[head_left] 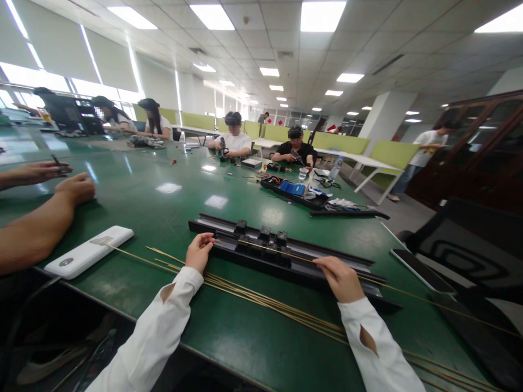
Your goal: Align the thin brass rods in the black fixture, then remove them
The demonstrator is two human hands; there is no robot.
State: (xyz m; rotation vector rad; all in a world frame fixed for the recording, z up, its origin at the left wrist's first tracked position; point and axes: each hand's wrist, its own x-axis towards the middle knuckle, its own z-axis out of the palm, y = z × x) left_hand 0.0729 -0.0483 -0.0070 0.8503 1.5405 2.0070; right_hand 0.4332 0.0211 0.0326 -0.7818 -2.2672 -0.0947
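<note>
My right hand pinches a thin brass-coloured rod between thumb and fingertips. The rod slants across the black rails and runs on past my hand to the right. Beside the rails' left part, my left hand has its fingers curled and tips together; whatever they hold, if anything, cannot be made out. Several small black blocks sit along the middle of the rails. In front lies a loose bundle of similar rods, passing beneath both my forearms.
A white power bank lies at the left, close to another person's hands. Farther back are a black tray of parts, a water bottle and co-workers round the green table. At the right stands a black mesh chair.
</note>
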